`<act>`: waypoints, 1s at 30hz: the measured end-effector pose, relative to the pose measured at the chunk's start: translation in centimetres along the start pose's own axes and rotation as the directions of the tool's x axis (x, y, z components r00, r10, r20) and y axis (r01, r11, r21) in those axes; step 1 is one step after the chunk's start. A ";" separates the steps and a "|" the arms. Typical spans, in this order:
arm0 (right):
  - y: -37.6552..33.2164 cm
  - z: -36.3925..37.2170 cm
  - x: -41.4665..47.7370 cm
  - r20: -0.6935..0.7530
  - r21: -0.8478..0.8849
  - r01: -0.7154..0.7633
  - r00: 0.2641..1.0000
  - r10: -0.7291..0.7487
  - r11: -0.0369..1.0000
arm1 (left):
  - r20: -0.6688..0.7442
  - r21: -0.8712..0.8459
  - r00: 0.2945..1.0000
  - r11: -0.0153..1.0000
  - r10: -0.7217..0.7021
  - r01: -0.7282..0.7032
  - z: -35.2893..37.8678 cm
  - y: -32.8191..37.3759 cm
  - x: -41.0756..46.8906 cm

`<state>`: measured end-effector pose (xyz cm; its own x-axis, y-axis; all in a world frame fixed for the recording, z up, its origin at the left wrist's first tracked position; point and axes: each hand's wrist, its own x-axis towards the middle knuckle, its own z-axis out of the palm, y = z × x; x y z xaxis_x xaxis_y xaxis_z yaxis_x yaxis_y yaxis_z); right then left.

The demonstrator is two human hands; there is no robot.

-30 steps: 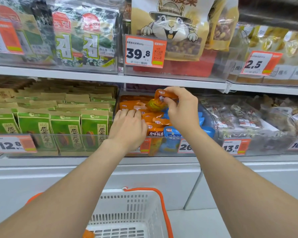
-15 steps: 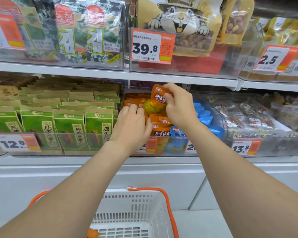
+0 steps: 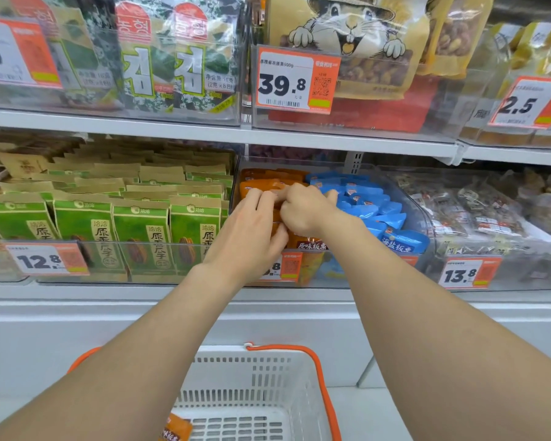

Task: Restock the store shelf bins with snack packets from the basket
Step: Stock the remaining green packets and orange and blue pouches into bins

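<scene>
Straight ahead runs a white store shelf [image 3: 204, 294]. On it, both hands meet inside the clear bin [image 3: 419, 202]: the left hand [image 3: 252, 230] presses the orange packets [image 3: 258, 184] and the right hand [image 3: 303, 211] pinches them, with blue packets [image 3: 363, 198] just right. Below the forearms, the white basket [image 3: 268, 377] holds a spare packet [image 3: 175, 428].

The left hand [image 3: 252, 230] and right hand [image 3: 303, 208] are crowding the orange packets [image 3: 258, 186] side of the clear bin [image 3: 423, 224], its opening being capped by the shelf board [image 3: 299, 140] above; blue packets [image 3: 363, 202] are packing the other half, the basket [image 3: 268, 377] below lying open-topped
</scene>
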<state>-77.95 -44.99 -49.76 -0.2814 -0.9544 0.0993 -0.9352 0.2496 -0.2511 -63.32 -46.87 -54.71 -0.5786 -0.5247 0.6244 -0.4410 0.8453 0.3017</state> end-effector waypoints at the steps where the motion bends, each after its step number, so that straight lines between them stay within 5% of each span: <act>1: -0.2 0.1 -0.3 -0.002 -0.005 -0.003 1.000 0.003 1.000 | -0.007 -0.021 1.000 1.000 0.014 -0.014 -0.1 0.0 -0.1; 3: -0.5 0.2 -0.9 -0.083 -0.038 -0.024 0.996 0.021 0.999 | -0.029 -0.065 0.999 0.998 0.026 -0.028 -0.5 -0.2 -0.4; 6: -1.0 0.3 -1.9 -0.390 -0.111 -0.009 0.920 -0.036 0.994 | -0.112 -0.063 0.993 0.997 0.045 -0.053 -1.7 -0.6 -0.8; 9: -2.3 -0.1 -4.0 -0.539 -0.084 0.171 0.821 -0.189 0.982 | -0.199 -0.004 0.978 0.998 0.059 -0.061 -3.6 -1.2 -1.6; 12: -4.0 0.9 -6.7 -0.340 -0.083 0.387 0.855 -0.391 0.918 | -0.139 0.074 0.990 0.997 -0.016 0.027 -5.7 -2.5 -3.3; 15: -5.6 2.8 -8.3 -0.050 -0.123 0.485 0.868 -0.493 0.866 | 0.118 0.212 0.985 0.972 -0.127 0.100 -7.3 -4.8 -5.7; 17: -6.8 4.1 -8.8 0.114 -0.107 0.502 0.864 -0.491 0.858 | 0.387 0.172 0.894 0.970 -0.227 0.173 -8.0 -6.3 -7.3; 20: -8.7 6.7 -9.3 0.377 -0.105 0.508 0.816 -0.439 0.855 | 0.747 0.150 0.577 0.930 -0.330 0.337 -8.3 -8.3 -9.7; 23: -11.0 10.4 -9.4 0.574 -0.191 0.554 0.733 -0.366 0.810 | 0.867 0.263 0.314 0.891 -0.387 0.371 -8.3 -9.8 -11.3; 26: -13.0 15.2 -8.9 0.679 -0.242 0.622 0.657 -0.329 0.744 | 0.878 0.368 0.194 0.877 -0.438 0.310 -8.4 -11.0 -12.1; 30: -15.4 22.1 -9.2 0.742 -0.235 0.721 0.566 -0.359 0.652 | 0.859 0.448 0.160 0.865 -0.487 0.229 -7.0 -13.5 -12.8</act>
<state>-56.22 -43.70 -68.09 0.3363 -0.7511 -0.5681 -0.8628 -0.4875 0.1340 -45.16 -50.81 -61.72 -0.4670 -0.5818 -0.6659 -0.8205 0.5658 0.0811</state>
